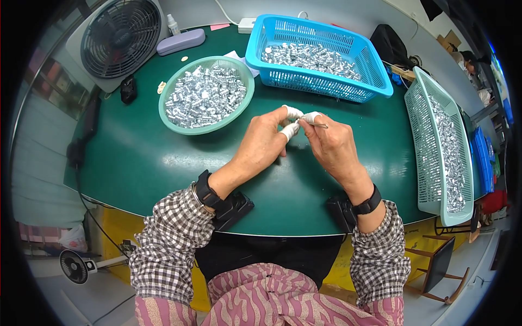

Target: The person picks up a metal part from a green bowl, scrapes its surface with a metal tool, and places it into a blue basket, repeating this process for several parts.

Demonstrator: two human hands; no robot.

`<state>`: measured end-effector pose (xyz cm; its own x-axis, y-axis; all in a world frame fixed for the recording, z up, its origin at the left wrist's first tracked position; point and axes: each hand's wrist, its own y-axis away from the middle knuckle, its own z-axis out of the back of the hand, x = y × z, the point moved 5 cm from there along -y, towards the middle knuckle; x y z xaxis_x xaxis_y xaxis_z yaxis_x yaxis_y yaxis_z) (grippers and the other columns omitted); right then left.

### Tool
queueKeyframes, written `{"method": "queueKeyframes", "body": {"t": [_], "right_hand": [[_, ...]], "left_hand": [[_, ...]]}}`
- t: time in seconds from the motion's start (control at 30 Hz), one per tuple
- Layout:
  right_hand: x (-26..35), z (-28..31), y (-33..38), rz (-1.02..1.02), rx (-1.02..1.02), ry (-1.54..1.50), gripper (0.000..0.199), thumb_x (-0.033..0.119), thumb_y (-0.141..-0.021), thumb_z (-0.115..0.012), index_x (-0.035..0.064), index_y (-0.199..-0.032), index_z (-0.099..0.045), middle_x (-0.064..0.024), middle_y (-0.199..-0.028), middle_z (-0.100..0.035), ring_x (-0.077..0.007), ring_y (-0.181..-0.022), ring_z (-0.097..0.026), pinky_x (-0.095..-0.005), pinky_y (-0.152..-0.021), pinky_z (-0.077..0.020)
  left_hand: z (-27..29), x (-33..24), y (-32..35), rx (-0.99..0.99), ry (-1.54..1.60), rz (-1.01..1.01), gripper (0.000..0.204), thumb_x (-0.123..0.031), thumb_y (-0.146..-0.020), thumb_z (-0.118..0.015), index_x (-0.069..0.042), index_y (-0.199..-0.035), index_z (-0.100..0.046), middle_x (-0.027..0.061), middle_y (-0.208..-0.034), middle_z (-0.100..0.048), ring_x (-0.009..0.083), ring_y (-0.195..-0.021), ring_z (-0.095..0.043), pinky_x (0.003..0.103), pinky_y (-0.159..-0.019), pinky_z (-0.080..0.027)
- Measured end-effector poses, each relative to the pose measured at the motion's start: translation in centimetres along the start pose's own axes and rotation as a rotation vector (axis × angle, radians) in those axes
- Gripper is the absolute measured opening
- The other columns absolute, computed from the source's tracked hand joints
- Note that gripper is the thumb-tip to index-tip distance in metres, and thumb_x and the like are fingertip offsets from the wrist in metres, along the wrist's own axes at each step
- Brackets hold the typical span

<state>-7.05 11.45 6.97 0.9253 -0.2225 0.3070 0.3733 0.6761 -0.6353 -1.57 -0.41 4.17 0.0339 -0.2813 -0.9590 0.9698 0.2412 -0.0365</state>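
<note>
Above the middle of the green table, my left hand (260, 142) and my right hand (333, 142) meet at the fingertips. White finger covers wrap the left thumb and forefinger, and a right fingertip. A thin metal rod-like tool (321, 125) lies in my right hand's closed grip, its end sticking out to the right. My left thumb and forefinger pinch something tiny at the tool's other end, mostly hidden by the fingers. Beyond my left hand stands a round pale green basket (251, 89) of small silvery metal parts (206, 98).
A blue rectangular basket (321, 81) holding similar parts stands at the back. At the right edge, a long pale green basket (421, 146) holds more. Back left are a black fan (120, 39), a purple case (181, 42) and a small bottle (173, 24).
</note>
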Motion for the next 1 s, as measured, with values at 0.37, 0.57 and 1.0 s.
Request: {"method": "queueKeyframes", "body": {"t": [0.37, 0.57, 1.0], "right_hand": [[0.8, 0.4, -0.4, 0.003, 0.011, 0.007, 0.006, 0.004, -0.085, -0.06, 0.0007, -0.084, -0.054, -0.0125, -0.071, -0.058, -0.0291, -0.055, -0.057, -0.0351, -0.047, -0.0432], [0.8, 0.1, -0.6, 0.054, -0.029, 0.036, 0.003, 0.001, -0.086, -0.057, -0.0002, -0.086, -0.055, -0.012, -0.073, -0.059, -0.0284, -0.055, -0.057, -0.0348, -0.047, -0.0432], [0.3, 0.1, -0.3, -0.155, -0.085, -0.258, 0.018, 0.006, -0.095, -0.045, -0.0031, -0.089, -0.059, -0.0067, -0.078, -0.062, -0.0122, -0.05, -0.052, -0.0269, -0.045, -0.0406]], "left_hand": [[0.8, -0.7, -0.4, -0.012, 0.035, -0.085, 0.023, -0.009, -0.089, -0.054, -0.003, -0.111, -0.059, 0.0037, -0.084, -0.062, 0.0063, -0.051, -0.052, 0.022, -0.043, -0.041], [0.4, -1.5, 0.0, -0.031, -0.033, -0.124, 0.026, -0.003, -0.085, -0.053, -0.004, -0.11, -0.06, 0.0106, -0.082, -0.062, 0.0187, -0.05, -0.057, 0.032, -0.048, -0.045], [0.9, -1.4, -0.3, -0.165, -0.058, -0.232, 0.023, -0.005, -0.087, -0.057, -0.003, -0.11, -0.059, 0.0052, -0.09, -0.066, 0.007, -0.058, -0.055, 0.021, -0.051, -0.046]]}}
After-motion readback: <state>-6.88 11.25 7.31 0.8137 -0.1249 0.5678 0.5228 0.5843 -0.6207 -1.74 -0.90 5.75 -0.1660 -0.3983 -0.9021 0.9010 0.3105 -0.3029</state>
